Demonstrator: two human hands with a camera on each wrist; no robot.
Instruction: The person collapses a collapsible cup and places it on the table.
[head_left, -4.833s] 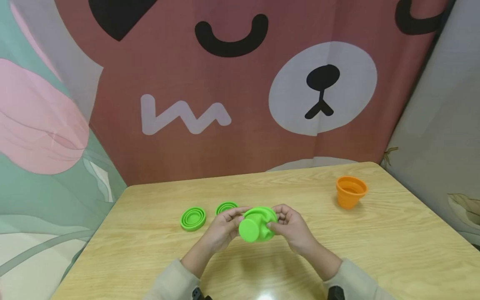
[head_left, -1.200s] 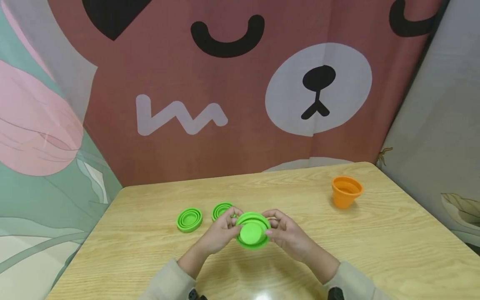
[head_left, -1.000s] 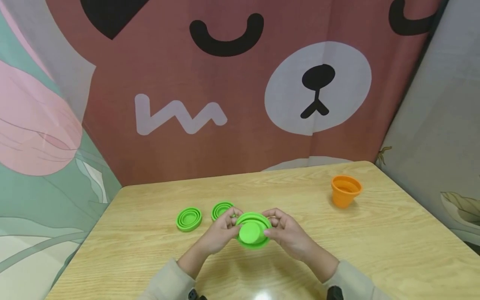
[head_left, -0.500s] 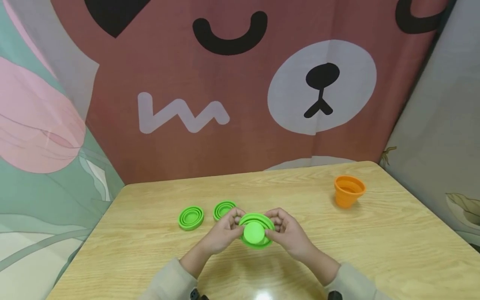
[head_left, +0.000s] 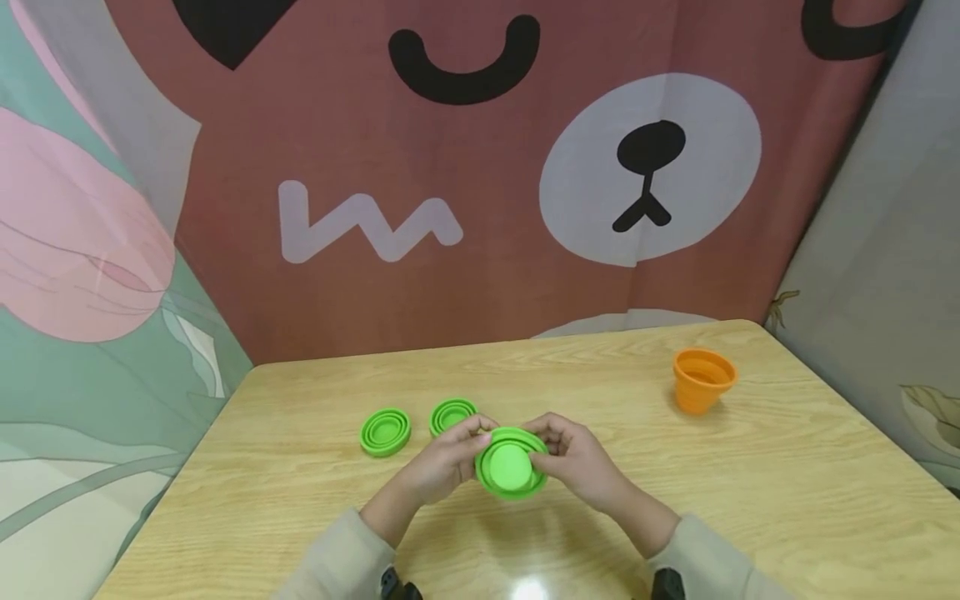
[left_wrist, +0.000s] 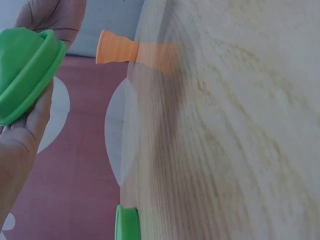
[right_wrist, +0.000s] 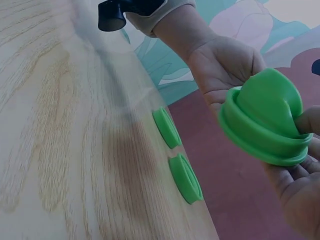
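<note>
Both hands hold a green collapsible cup (head_left: 510, 468) above the table, its round base turned toward me. In the head view, my left hand (head_left: 447, 463) grips the rim from the left, thumb near the upper edge. My right hand (head_left: 587, 468) pinches the other side, its thumb pressing beside the base. Seen from the right wrist, the cup (right_wrist: 265, 120) is partly folded, with its base part standing out tilted and dented near the right thumb. Behind my left hand lie two flattened green cups: one (head_left: 386, 432) on the left, another (head_left: 452, 413) partly covered by that hand.
An orange collapsible cup (head_left: 701, 382) stands upright and expanded at the back right of the wooden table (head_left: 750, 483). A curtain printed with a bear (head_left: 495, 300) hangs behind the table's far edge.
The held cup stuck out further and was dented 4.8 seconds ago; now it is flatter, its base more centred in the rim. My left thumb has shifted up toward the rim.
</note>
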